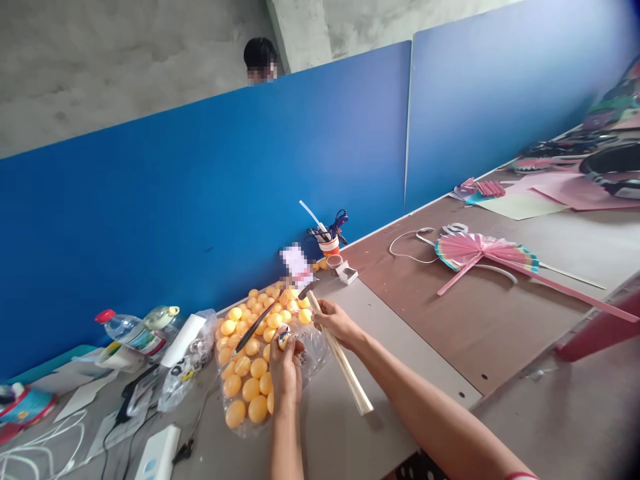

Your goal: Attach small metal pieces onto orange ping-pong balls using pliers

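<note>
My left hand (287, 367) is closed around a small shiny round metal piece (284, 339), which shows between the fingertips; its exact kind is unclear. In my right hand (340, 323) is a hammer (345, 367), gripped on its pale wooden handle just below the dark head. The handle's free end points down toward the front. Both hands are over the right side of a clear plastic bag full of orange table tennis balls (257, 408). A slim tool with a black handle (257, 327) lies slanted across the bag, with a cable near its lower end.
An orange-white cup (329, 247) with cords and a small open box (347, 272) stand behind the bag. A pink paper fan (480, 253) lies to the right. Bottles (133, 332), a power strip (157, 455) and white cables are left. A blue partition (200, 220) runs behind; a person's head shows above it.
</note>
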`<control>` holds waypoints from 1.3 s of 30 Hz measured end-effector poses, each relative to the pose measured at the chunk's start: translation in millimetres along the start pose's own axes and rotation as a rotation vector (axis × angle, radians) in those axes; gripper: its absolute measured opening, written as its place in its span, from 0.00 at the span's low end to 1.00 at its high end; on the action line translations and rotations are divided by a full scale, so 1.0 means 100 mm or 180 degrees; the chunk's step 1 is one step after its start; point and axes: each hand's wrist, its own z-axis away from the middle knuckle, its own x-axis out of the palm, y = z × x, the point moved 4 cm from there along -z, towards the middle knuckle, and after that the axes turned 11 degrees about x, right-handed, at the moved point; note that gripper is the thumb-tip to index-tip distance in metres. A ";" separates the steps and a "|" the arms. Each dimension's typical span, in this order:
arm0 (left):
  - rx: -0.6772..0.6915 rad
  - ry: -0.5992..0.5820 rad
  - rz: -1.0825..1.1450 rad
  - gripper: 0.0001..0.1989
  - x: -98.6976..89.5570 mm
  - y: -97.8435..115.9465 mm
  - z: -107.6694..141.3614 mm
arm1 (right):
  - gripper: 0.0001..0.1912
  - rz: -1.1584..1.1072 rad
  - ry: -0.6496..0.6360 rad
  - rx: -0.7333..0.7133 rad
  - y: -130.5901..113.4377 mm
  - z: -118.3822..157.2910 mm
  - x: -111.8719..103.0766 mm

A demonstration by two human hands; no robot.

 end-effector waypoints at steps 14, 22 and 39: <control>-0.0547 0.0128 0.0982 0.19 -0.11 -0.07 -0.06 | 0.16 -0.0008 -0.1095 0.0159 0.06 0.14 0.27; -0.0760 0.0457 0.0945 0.17 -0.14 -0.08 -0.05 | 0.13 0.1044 -0.1332 0.0467 0.11 0.21 0.31; -0.0600 0.0372 0.0870 0.17 -0.13 -0.04 -0.05 | 0.08 0.0869 -0.1204 0.0286 0.06 0.22 0.29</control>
